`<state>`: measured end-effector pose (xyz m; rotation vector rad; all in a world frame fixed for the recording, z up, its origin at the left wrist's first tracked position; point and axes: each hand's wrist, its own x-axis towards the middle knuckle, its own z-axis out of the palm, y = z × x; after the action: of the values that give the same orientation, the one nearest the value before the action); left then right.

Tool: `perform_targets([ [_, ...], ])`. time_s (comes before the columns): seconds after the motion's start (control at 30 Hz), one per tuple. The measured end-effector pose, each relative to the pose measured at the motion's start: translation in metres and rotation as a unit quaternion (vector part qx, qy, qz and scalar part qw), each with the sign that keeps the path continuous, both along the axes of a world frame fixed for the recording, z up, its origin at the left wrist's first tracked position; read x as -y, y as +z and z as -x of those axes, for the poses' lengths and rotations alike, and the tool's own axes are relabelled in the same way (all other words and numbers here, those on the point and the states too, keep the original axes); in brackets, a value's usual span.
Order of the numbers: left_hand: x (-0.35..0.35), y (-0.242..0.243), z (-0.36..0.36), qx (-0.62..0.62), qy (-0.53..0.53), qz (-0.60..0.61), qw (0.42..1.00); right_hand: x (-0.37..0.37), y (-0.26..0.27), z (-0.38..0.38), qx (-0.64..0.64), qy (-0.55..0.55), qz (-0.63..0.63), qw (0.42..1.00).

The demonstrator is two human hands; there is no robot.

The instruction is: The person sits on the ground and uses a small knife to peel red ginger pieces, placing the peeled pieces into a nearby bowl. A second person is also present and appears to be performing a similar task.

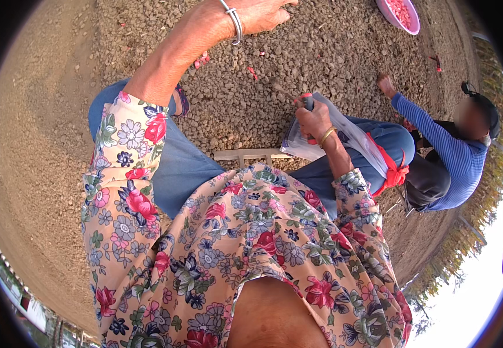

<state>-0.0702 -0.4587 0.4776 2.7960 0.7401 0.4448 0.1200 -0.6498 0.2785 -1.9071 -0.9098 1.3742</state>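
My left hand (262,15) reaches out over the cloddy soil at the top, a silver bangle on its wrist. Its fingers run partly past the picture's edge, so whether they hold anything cannot be told. My right hand (314,117) is closed around the red and grey handle of a hand tool (309,102), beside my right knee. A thin part pointing to the upper left may be the tool's blade. Under this hand, a clear plastic bag (351,135) lies over my right leg, tied at the knee with a red cloth strip (394,173). Small red-pink pieces (252,73) lie on the soil.
A pink basin (416,22) of red-pink pieces stands at the upper right. A co-worker in a blue striped top (455,152) sits close on my right, one arm stretched over the soil. Slatted bars (251,153) show between my legs. Plants line the field's right edge.
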Motion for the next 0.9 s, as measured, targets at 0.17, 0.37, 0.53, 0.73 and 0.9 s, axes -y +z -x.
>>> perform_targets([
  [0.17, 0.0, 0.001, 0.0, -0.01, 0.008, -0.006, 1.0, -0.009, 0.003, 0.002, 0.161, 0.064, -0.092, 0.981],
  [0.37, 0.0, 0.004, 0.0, -0.011, 0.008, -0.006, 1.0, -0.014, -0.011, 0.007, 0.183, 0.102, -0.061, 0.976],
  [0.53, 0.001, 0.003, 0.0, -0.009, 0.007, 0.007, 1.0, -0.002, -0.013, 0.001, 0.12, 0.073, -0.038, 0.989],
  [0.73, 0.005, 0.006, 0.002, -0.027, 0.027, 0.029, 0.999, -0.001, -0.008, -0.002, 0.097, 0.06, -0.034, 0.993],
  [0.9, 0.008, 0.012, -0.002, -0.057, 0.038, 0.037, 0.997, 0.004, -0.001, 0.0, 0.141, 0.076, -0.043, 0.986],
])
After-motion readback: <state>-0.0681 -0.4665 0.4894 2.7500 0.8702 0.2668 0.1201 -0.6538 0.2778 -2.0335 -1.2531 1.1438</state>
